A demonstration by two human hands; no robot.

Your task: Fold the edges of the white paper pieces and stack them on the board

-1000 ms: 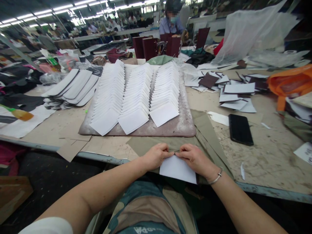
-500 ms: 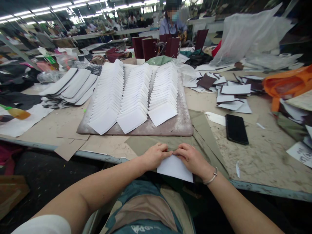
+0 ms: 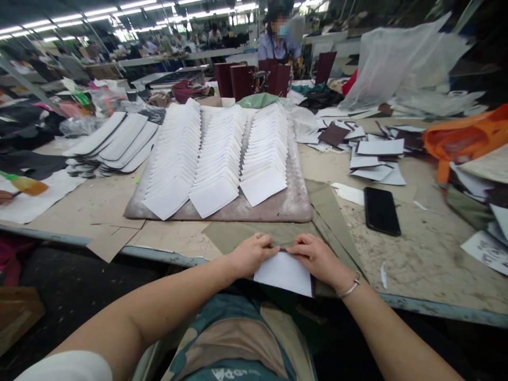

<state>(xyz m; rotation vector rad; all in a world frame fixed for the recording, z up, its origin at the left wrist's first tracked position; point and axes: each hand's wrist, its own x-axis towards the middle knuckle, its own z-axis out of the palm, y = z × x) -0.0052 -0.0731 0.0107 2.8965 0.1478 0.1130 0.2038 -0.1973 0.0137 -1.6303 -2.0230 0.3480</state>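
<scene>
A white-backed piece (image 3: pixel 283 274) with a narrow dark brown strip along its far edge lies at the table's front edge, its near side reaching past the edge. My left hand (image 3: pixel 256 254) is closed, its fingertips pressed on the far left part of that edge. Opposite it, my right hand (image 3: pixel 315 256) is closed too, thumb and fingers pinching the same edge farther right. A short stretch of the dark strip shows between the two hands. Olive cloth (image 3: pixel 238 231) is spread beneath. Just beyond lies a board (image 3: pixel 297 206) bearing three overlapping rows of white pieces (image 3: pixel 216 196).
Right of the cloth lies a black phone (image 3: pixel 381 210). Loose brown-and-white pieces (image 3: pixel 379 147) are heaped behind it, near an orange bag (image 3: pixel 468 135). Curved white panels (image 3: pixel 123 140) are stacked left of the board. A masked co-worker (image 3: pixel 278 45) sits across, behind maroon panels (image 3: pixel 242 82).
My right hand has shifted slightly right along the piece's far edge, widening the gap between my hands and baring more of the dark strip. The left hand stays nearly in place.
</scene>
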